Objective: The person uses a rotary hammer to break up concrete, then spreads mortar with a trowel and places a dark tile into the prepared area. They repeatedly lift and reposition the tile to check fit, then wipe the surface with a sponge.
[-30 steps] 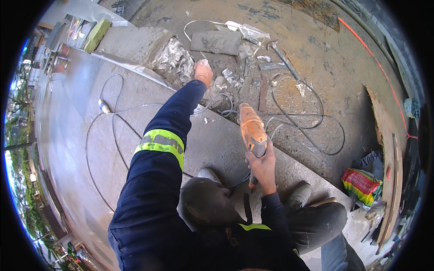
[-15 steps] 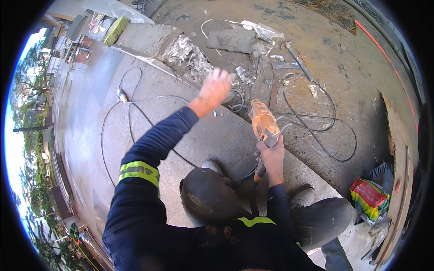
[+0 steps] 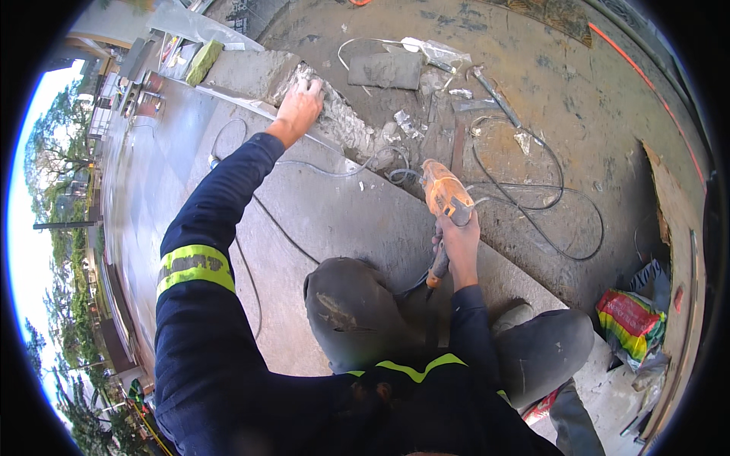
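Left hand (image 3: 299, 106) rests, fingers spread, on broken concrete rubble (image 3: 346, 125) at the slab edge; right hand (image 3: 458, 247) has its fingers clamped on an orange power tool (image 3: 445, 194). Likely hazards: loose cables (image 3: 532, 190) snagging the tool, or rubble shifting under the palm.

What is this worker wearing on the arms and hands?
Both arms are in long dark navy sleeves. The left sleeve carries a yellow-green high-visibility band with a grey reflective stripe around the upper arm; a similar yellow-green trim shows at the chest. The left hand and right hand are bare, without gloves.
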`<action>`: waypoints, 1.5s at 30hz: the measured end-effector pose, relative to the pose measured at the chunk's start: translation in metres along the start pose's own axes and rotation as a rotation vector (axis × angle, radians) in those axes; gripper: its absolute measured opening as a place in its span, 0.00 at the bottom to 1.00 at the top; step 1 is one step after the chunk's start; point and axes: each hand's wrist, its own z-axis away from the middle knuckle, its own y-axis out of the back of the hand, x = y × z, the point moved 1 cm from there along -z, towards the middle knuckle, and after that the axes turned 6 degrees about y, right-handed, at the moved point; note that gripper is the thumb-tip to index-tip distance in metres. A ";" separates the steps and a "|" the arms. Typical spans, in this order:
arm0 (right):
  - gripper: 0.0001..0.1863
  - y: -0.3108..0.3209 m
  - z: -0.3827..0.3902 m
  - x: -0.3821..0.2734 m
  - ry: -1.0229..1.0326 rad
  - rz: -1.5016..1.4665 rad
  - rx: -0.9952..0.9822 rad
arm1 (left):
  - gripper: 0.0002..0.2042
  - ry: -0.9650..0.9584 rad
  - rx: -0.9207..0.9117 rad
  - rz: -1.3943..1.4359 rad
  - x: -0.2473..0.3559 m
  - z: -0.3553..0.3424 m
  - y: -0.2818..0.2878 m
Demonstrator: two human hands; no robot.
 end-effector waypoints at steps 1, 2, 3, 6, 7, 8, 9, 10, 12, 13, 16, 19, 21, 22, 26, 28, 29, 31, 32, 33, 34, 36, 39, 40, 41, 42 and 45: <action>0.19 -0.001 0.000 0.001 0.002 0.020 0.002 | 0.11 0.036 -0.038 -0.001 0.010 -0.007 -0.007; 0.18 -0.001 0.002 0.002 0.003 0.015 -0.004 | 0.11 0.078 -0.030 0.001 0.021 -0.013 -0.013; 0.18 -0.002 0.003 0.003 0.016 0.008 -0.008 | 0.11 0.078 -0.003 0.078 0.035 -0.020 -0.017; 0.18 -0.003 0.005 0.007 0.028 0.019 0.003 | 0.09 -0.005 -0.218 0.789 0.149 0.007 -0.018; 0.18 -0.004 0.006 0.009 0.021 0.025 0.012 | 0.07 -0.333 -0.394 0.724 0.192 0.014 -0.014; 0.18 -0.004 0.005 0.009 0.012 0.032 0.025 | 0.06 -0.282 -0.294 0.809 0.223 0.032 -0.007; 0.18 -0.004 0.006 0.011 0.001 0.044 0.036 | 0.06 -0.247 -0.267 0.904 0.242 0.046 -0.002; 0.18 -0.004 0.006 0.012 -0.021 0.047 0.040 | 0.06 -0.188 -0.133 0.764 0.244 0.048 -0.001; 0.18 -0.005 0.006 0.013 -0.014 0.042 0.028 | 0.07 -0.134 -0.055 0.475 0.226 0.050 0.001; 0.19 -0.005 0.005 0.014 -0.030 0.034 0.036 | 0.07 -0.180 -0.016 0.331 0.201 0.041 -0.002; 0.20 -0.004 0.003 0.016 -0.001 0.031 0.030 | 0.09 -0.150 -0.039 0.173 0.117 0.004 -0.017; 0.20 -0.002 0.002 0.018 -0.014 0.025 0.017 | 0.12 -0.177 -0.108 0.095 0.077 -0.002 -0.034; 0.24 0.001 0.000 0.018 -0.021 0.030 0.034 | 0.12 -0.307 -0.209 -0.024 0.077 -0.004 -0.047; 0.26 0.002 0.001 0.018 -0.037 0.031 0.036 | 0.12 -0.325 -0.213 -0.023 0.080 -0.007 -0.053; 0.25 0.004 0.000 0.014 -0.062 -0.033 0.043 | 0.10 -0.399 -0.157 -0.017 0.075 -0.039 -0.083; 0.25 0.005 -0.001 0.011 -0.077 -0.042 0.010 | 0.09 -0.461 -0.224 0.034 0.075 -0.051 -0.101; 0.25 0.006 -0.002 0.010 -0.088 -0.042 0.005 | 0.07 -0.510 -0.096 0.020 0.079 -0.048 -0.108; 0.28 0.010 -0.004 0.010 -0.097 -0.048 0.024 | 0.06 -0.414 -0.214 0.238 0.101 -0.031 -0.119; 0.29 0.011 -0.003 0.012 -0.097 -0.056 0.028 | 0.06 -0.369 -0.274 0.334 0.117 -0.017 -0.122; 0.30 0.014 -0.003 0.015 -0.095 -0.044 0.016 | 0.06 -0.368 -0.279 0.452 0.141 0.006 -0.120; 0.30 0.013 -0.003 0.020 -0.085 -0.039 0.010 | 0.06 -0.373 -0.303 0.553 0.160 0.028 -0.116; 0.32 0.016 -0.009 0.030 0.020 -0.092 0.047 | 0.08 -0.418 -0.416 0.932 0.194 0.050 -0.101; 0.30 0.025 -0.009 0.042 0.069 -0.119 0.102 | 0.03 -0.149 -0.962 1.456 0.205 0.062 -0.059; 0.30 0.029 -0.005 0.043 -0.016 -0.085 0.111 | 0.03 -0.093 -1.118 1.533 0.203 0.061 -0.041; 0.29 0.032 -0.006 0.036 0.036 -0.075 0.139 | 0.05 -0.062 -1.256 1.662 0.199 0.054 -0.021; 0.28 0.034 -0.005 0.026 -0.049 -0.086 0.151 | 0.06 -0.005 -1.404 1.734 0.190 0.047 -0.002; 0.26 0.065 0.011 -0.015 -0.105 -0.130 0.072 | 0.09 0.068 -1.490 2.082 0.174 0.029 0.046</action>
